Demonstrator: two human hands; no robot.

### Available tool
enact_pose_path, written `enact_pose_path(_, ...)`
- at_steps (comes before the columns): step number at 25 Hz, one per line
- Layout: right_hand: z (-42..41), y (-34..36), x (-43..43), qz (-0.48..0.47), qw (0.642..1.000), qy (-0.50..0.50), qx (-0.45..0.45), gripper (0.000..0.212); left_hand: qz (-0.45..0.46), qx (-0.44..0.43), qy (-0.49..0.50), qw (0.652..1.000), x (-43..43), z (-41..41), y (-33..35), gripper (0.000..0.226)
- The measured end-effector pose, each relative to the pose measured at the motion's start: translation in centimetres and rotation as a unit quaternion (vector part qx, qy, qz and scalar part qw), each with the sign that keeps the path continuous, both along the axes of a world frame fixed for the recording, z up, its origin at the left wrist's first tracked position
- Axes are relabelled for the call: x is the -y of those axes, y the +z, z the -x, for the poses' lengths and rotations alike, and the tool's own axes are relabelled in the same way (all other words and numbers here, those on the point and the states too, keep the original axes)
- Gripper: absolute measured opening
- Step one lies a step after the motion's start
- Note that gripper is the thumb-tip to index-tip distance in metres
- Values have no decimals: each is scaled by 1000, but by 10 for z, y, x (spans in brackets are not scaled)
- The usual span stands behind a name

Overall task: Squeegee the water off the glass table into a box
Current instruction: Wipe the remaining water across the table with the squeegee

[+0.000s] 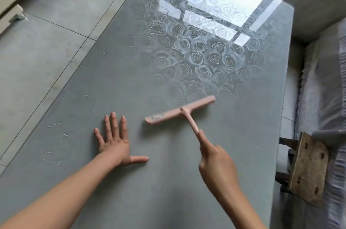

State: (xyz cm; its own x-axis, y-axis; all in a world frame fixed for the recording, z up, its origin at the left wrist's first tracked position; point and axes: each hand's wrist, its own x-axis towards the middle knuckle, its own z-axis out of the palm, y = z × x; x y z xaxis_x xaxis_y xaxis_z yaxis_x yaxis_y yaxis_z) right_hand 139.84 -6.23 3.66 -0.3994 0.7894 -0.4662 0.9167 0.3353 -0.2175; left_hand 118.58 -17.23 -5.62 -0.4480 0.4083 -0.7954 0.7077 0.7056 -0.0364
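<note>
Pink squeegee [179, 111] gripped, right hand [215, 159] | left hand [116, 142] flat, table [187, 191]

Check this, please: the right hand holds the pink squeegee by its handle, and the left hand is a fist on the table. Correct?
One thing is wrong. The head view shows the left hand lying flat on the table, fingers spread, not a fist. The right hand does hold the pink squeegee by its handle.

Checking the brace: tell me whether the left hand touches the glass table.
Touching. The head view shows the left hand spread flat, palm down on the glass table.
</note>
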Motion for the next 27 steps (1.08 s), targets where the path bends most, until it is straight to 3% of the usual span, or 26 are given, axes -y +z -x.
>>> enact_pose_path(5,116,-13,-66,14,998,9,-62,51,-2,-9,1,1000,4,0,-3,151)
enact_pose_path(9,70,4,-48,-26,997,30,-62,59,-11,-5,3,1000,4,-1,-2,150)
enact_pose_path(12,32,11,-16,15,1000,2,-26,60,-20,-8,4,1000,4,-2,-5,151)
enact_pose_path(19,150,-15,-72,12,998,3,-61,50,-29,-8,8,1000,4,-1,-10,151)
enact_pose_path(24,86,19,-25,-17,988,-9,-152,47,-49,7,-5,999,3,1,-7,150)
enact_pose_path(27,28,41,31,17,987,-37,-155,44,-93,28,-19,995,11,8,6,146)
